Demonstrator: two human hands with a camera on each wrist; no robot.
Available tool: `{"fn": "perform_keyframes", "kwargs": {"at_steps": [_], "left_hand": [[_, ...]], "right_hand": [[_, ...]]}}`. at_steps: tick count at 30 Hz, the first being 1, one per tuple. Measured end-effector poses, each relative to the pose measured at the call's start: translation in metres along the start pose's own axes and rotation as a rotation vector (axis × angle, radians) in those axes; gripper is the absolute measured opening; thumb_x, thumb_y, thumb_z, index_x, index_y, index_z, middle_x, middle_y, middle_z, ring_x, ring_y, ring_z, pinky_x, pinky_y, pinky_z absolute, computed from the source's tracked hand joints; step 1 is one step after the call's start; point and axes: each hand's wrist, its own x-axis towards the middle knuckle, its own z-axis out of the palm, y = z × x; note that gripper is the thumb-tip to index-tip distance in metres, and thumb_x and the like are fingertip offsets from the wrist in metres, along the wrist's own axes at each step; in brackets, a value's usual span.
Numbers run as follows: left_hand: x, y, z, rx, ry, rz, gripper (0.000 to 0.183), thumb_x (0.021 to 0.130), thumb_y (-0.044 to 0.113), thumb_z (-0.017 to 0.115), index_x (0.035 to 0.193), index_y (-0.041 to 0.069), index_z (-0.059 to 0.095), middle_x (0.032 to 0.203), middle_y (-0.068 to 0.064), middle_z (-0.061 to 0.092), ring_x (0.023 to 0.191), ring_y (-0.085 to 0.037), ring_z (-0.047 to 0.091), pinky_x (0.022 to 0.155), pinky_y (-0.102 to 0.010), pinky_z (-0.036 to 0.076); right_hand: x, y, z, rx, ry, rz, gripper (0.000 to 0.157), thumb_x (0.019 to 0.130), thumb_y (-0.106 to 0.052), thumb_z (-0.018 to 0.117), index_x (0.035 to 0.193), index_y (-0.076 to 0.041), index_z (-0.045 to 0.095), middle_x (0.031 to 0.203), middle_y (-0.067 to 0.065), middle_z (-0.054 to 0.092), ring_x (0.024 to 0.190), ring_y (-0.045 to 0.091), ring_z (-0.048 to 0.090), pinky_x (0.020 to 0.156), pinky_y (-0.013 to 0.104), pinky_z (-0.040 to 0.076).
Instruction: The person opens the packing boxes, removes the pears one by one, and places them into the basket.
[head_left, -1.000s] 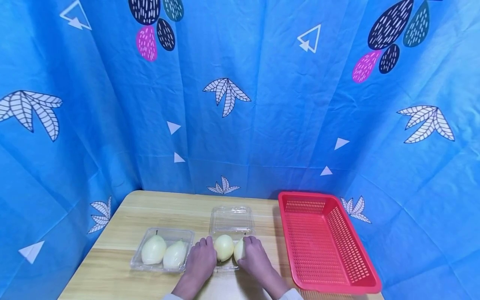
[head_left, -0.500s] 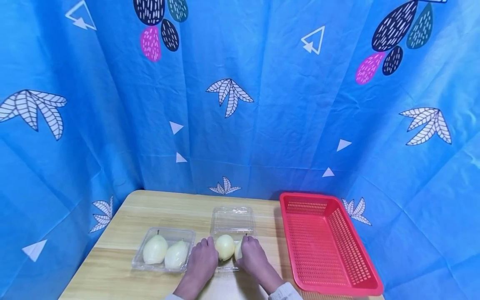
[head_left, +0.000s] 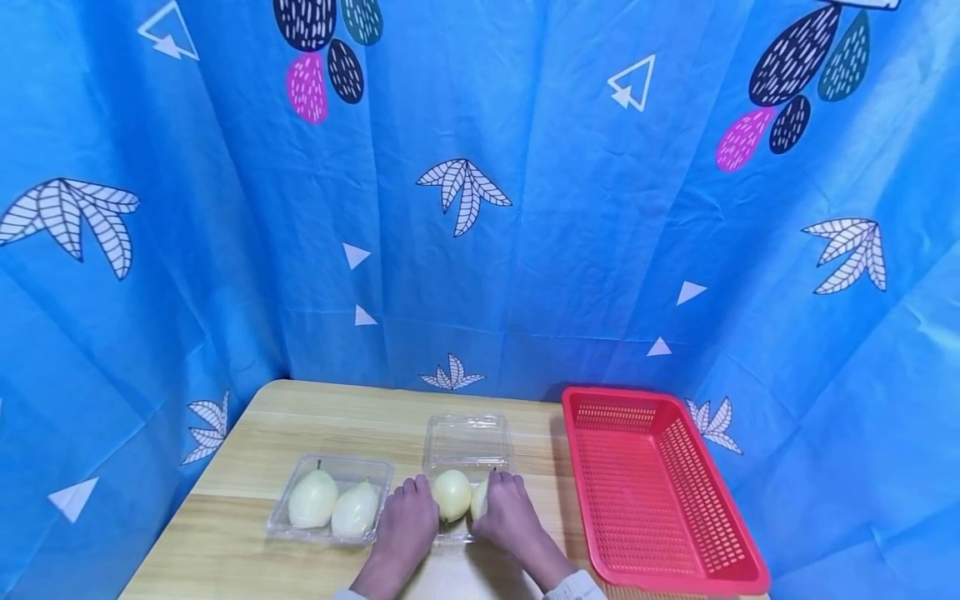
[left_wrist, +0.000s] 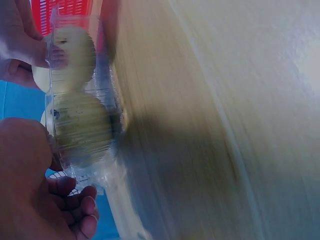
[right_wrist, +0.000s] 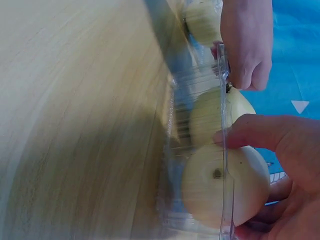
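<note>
A clear hinged plastic box (head_left: 468, 437) lies with its lid folded back. Two pale yellow pears sit side by side in it. My right hand (head_left: 508, 512) grips the right-hand pear (right_wrist: 245, 185), thumb inside the box's front rim and fingers round the far side, as the right wrist view shows. At the box's left end, my left hand (head_left: 408, 517) holds the wall near the left-hand pear (head_left: 452, 496). In the left wrist view, curled fingers (left_wrist: 82, 212) of the left hand lie just outside that end; its thumb tip is hidden.
Left of my left hand stands another clear plastic box (head_left: 378, 475) holding two pears (head_left: 312, 500), close to that hand. A red plastic basket (head_left: 637, 500) stands on the wooden table (head_left: 225, 533) to the right. A blue patterned curtain (head_left: 465, 283) hangs behind the table.
The head view has shifted slightly, so everything sits a little further right in it. Both hands keep their places at the box and the right-hand pear.
</note>
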Motion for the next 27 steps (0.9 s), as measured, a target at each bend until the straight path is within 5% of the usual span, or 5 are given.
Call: {"fn": "perform_keyframes", "kwargs": {"at_steps": [8,15,27], "left_hand": [[-0.001,0.0,0.004,0.004,0.085,0.012,0.026,0.082,0.017,0.072,0.081,0.0,0.053,0.064,-0.006,0.046,0.052,-0.018,0.042,0.047,-0.035,0.041],[-0.001,0.002,0.0,0.017,0.038,0.002,0.028,0.085,0.019,0.074,0.082,-0.001,0.054,0.064,-0.006,0.046,0.053,-0.018,0.043,0.048,-0.035,0.043],[-0.001,0.003,-0.001,0.005,0.052,-0.012,0.026,0.085,0.017,0.074,0.082,-0.001,0.055,0.064,-0.007,0.049,0.053,-0.02,0.045,0.049,-0.037,0.044]], "right_hand": [[-0.002,-0.001,-0.006,0.068,0.064,0.018,0.085,0.052,-0.017,0.088,0.127,0.013,0.059,0.118,0.029,0.067,0.108,0.042,0.063,0.096,0.049,0.059],[-0.005,-0.004,-0.017,0.116,0.073,-0.003,0.091,0.052,-0.017,0.088,0.132,0.012,0.057,0.128,0.032,0.064,0.115,0.043,0.061,0.101,0.051,0.057],[-0.009,-0.008,-0.049,0.178,0.1,-0.001,0.087,0.058,-0.023,0.09,0.133,0.005,0.057,0.127,0.024,0.064,0.114,0.039,0.063,0.092,0.05,0.061]]}}
